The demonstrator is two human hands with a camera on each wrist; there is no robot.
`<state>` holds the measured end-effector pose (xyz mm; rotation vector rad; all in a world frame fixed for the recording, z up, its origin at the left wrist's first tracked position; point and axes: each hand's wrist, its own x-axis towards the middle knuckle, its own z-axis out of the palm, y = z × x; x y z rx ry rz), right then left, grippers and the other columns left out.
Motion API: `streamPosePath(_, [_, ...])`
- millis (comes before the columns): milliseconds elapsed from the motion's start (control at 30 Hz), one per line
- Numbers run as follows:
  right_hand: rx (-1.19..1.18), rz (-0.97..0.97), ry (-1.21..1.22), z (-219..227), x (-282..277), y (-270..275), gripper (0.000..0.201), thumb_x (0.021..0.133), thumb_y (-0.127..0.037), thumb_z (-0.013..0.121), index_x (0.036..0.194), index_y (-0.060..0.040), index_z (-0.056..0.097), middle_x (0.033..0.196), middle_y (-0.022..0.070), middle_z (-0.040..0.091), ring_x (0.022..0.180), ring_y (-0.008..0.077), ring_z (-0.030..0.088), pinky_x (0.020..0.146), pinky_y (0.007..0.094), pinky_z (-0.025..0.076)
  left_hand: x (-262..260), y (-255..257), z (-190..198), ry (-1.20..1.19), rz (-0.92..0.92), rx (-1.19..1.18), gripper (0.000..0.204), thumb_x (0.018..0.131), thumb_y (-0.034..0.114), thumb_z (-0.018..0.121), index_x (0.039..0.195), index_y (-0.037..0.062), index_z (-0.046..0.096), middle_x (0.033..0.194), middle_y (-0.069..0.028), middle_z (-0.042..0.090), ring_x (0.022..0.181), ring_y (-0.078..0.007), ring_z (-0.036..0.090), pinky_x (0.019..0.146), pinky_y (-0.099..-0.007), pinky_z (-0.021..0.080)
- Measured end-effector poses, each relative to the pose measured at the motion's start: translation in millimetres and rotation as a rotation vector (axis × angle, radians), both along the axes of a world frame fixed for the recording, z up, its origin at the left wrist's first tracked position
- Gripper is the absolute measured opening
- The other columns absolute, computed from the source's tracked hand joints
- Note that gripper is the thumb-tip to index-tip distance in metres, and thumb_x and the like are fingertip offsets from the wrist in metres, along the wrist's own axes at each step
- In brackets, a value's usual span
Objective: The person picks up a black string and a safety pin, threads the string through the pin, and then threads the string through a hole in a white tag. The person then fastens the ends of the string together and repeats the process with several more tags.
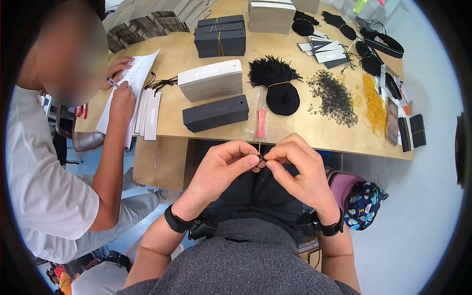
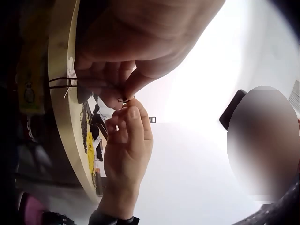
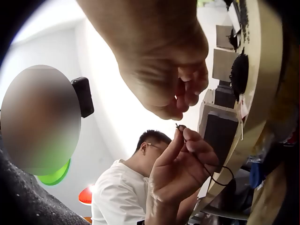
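Observation:
Thumb and fingers of my left hand (image 1: 221, 169) pinch a thin black cord (image 3: 202, 165) just off the table's front edge. A loop of it hangs beside that hand in the right wrist view. My right hand (image 1: 300, 169) meets the left one, thumb and index finger at a small dark end of the cord; the fingertips partly hide it. In the left wrist view, a tiny dark piece (image 2: 123, 100) shows between the two hands. A red-handled tool (image 1: 260, 123) lies on the table, its thin metal shaft pointing toward my fingers.
On the table (image 1: 162, 118) are a black cord bundle (image 1: 282, 98), grey tag stacks (image 1: 211, 81), a dark tag stack (image 1: 216, 114), black clips (image 1: 334, 98) and yellow bands (image 1: 373, 105). At the left, a person (image 1: 54, 172) writes on paper (image 1: 132, 73).

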<state>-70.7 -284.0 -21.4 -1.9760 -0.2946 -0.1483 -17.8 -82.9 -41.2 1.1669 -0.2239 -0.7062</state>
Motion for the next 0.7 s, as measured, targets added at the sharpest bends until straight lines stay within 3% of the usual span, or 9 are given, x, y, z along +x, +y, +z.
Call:
streamPosePath(167, [-0.190, -0.035, -0.258, 9.5, 9.4, 0.1, 0.018, 0.081, -0.002, 0.072, 0.098, -0.0044, 0.067, 0.088, 0.0084, 0.057, 0.081, 0.0269, 0.061, 0.069, 0.0359, 0.051, 0.4, 2.9, 3.1, 0.003, -0.014, 0.072, 0.016, 0.095, 0.010, 0.067, 0.103, -0.0040, 0.068, 0.093, -0.0075, 0.071, 0.087, -0.0119, 0.065, 0.082, -0.0256, 0.053])
streamPosePath(467, [-0.375, 0.064, -0.338, 10.3, 15.1, 1.1, 0.019, 0.074, -0.003, 0.074, 0.091, -0.0065, 0.065, 0.089, 0.0057, 0.057, 0.083, 0.0242, 0.060, 0.070, 0.0363, 0.051, 1.1, 5.9, 4.1, -0.065, -0.005, 0.163, 0.016, 0.091, 0.008, 0.071, 0.101, -0.0042, 0.071, 0.091, -0.0062, 0.073, 0.085, -0.0092, 0.065, 0.080, -0.0243, 0.053])
streamPosePath(600, [-0.335, 0.041, -0.352, 4.3, 15.6, 6.3, 0.019, 0.073, -0.001, 0.074, 0.088, -0.0064, 0.063, 0.087, 0.0058, 0.057, 0.080, 0.0254, 0.060, 0.067, 0.0356, 0.050, 0.1, 6.0, 0.8, -0.051, 0.000, 0.163, 0.015, 0.091, 0.008, 0.072, 0.100, -0.0041, 0.072, 0.090, -0.0060, 0.073, 0.085, -0.0095, 0.065, 0.079, -0.0245, 0.054])
streamPosePath(700, [-0.156, -0.006, -0.246, -3.7, 12.1, 10.8, 0.017, 0.074, 0.001, 0.071, 0.088, -0.0052, 0.063, 0.084, 0.0060, 0.056, 0.073, 0.0225, 0.060, 0.062, 0.0329, 0.049, -0.2, 4.3, -0.3, -0.044, 0.008, 0.122, 0.015, 0.091, 0.007, 0.072, 0.101, -0.0035, 0.072, 0.091, -0.0061, 0.073, 0.084, -0.0102, 0.065, 0.079, -0.0249, 0.054])
